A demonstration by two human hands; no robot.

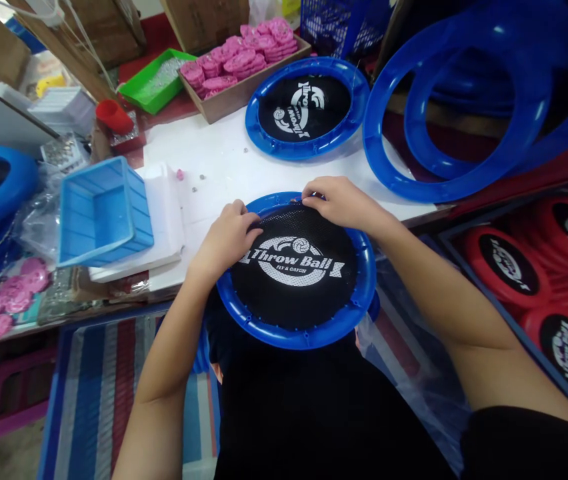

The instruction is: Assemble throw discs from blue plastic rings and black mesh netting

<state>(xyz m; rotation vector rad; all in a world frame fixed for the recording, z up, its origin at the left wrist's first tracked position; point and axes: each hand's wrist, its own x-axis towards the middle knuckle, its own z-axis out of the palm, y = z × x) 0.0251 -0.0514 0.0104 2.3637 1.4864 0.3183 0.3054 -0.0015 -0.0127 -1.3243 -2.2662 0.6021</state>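
Observation:
A blue ring with a black mesh disc (304, 307) printed "Throw Ball" rests at my lap, its far edge against the white work surface. My left hand (231, 233) is closed at the upper left of the ring, thumb and fingers pinching the mesh edge by the rim. At the far rim, my right hand (337, 200) pinches the edge of the mesh between thumb and fingertips. Around the near side, the mesh edge lies along small pegs on the blue rim (284, 339). The spots under my fingertips are hidden.
Another blue ring with mesh (257, 127) lies behind, beside loose blue rings (381, 160) at the right. A light-blue bin (107, 243), a green tray (139, 100) and a box of pink pieces (229, 60) stand left and back. Red discs (539, 267) fill a crate at right.

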